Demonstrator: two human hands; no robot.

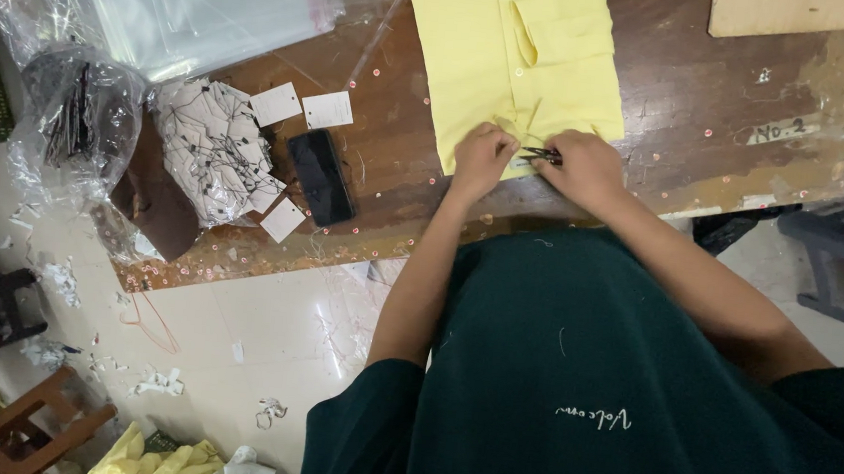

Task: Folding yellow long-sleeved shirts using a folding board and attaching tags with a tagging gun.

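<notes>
A brown wooden table (693, 108) holds a folded yellow shirt (516, 64). At the shirt's near edge, the left hand (481, 159) pinches the cloth. Just beside it, the right hand (586, 168) grips a small dark tool (541, 156) that touches the shirt. A black phone (321, 176) lies well to the left.

pale yellow folded shirt (516, 64), black phone (321, 176), white tags (302, 109), brown wooden table (703, 109)

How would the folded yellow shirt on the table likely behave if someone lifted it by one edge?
The yellow shirt is probably floppy: it is thin cloth, so its folds would likely sag open. It looks light, lying flat on the wooden table. It seems unlikely to roll or break.
</notes>
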